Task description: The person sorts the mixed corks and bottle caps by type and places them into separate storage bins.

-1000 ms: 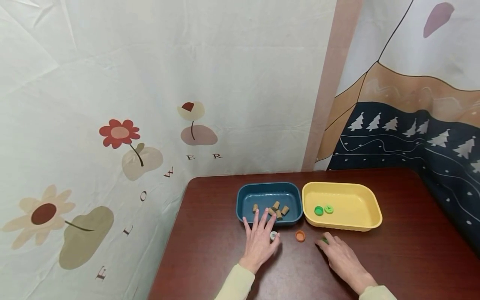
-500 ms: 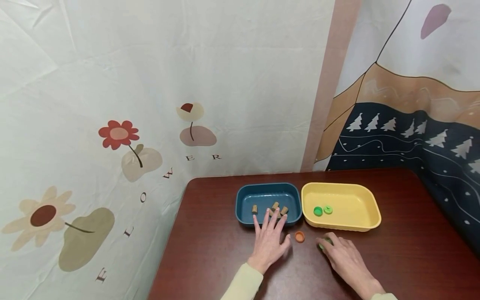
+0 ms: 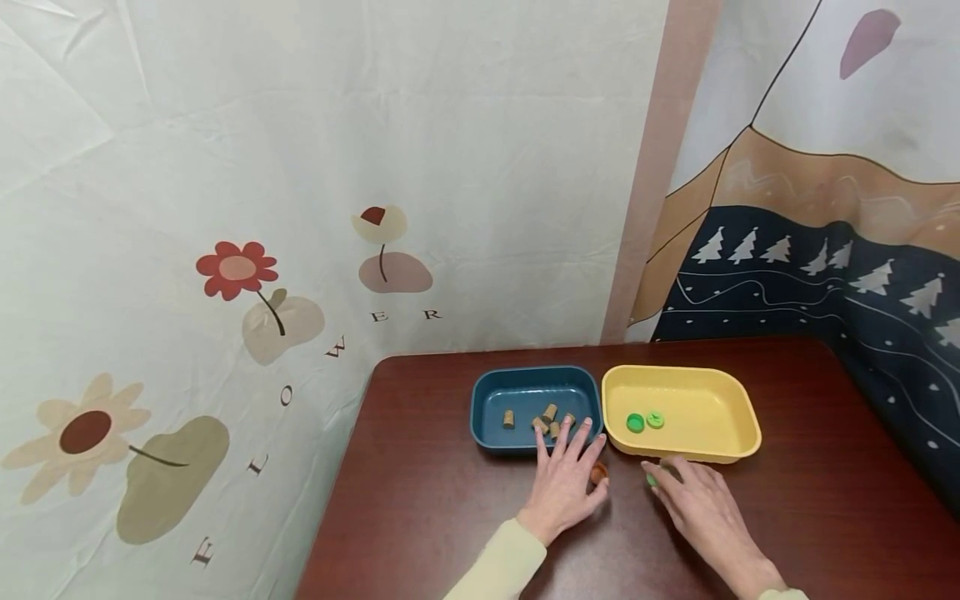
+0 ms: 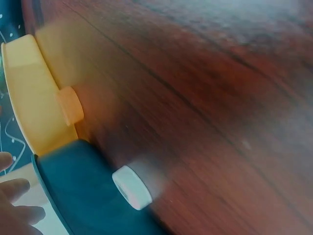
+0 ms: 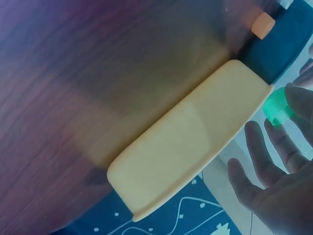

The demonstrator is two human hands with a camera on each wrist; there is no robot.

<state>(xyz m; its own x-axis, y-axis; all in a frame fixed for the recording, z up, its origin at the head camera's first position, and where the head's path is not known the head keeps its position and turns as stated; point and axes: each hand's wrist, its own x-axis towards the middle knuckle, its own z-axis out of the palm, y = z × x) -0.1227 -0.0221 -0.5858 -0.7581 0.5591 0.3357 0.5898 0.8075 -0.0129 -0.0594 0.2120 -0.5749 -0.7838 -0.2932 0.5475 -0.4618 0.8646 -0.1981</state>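
My left hand [image 3: 562, 496] reaches out flat with its fingers spread at the front rim of the blue tray [image 3: 486, 417], holding nothing. Between its thumb and forefinger in the head view, partly covered, is an orange bottle cap [image 3: 598, 472]. A white bottle cap [image 4: 132, 187] shows in the left wrist view; the left hand hides it from the head camera. My right hand [image 3: 701, 504] pinches a green bottle cap [image 5: 278, 107] between thumb and forefinger, in front of the yellow tray [image 3: 720, 408].
Several corks [image 3: 509, 419] lie in the blue tray. Two green caps, one a plain round cap [image 3: 635, 423] and the other a lighter cap [image 3: 656, 420], sit in the yellow tray. Both trays stand side by side on the dark red table [image 3: 420, 467], with a printed curtain [image 3: 487, 167] behind.
My left hand has shifted right along the blue tray, toward the orange cap, covering the white one. The right hand has moved slightly right, still pinching the green cap.
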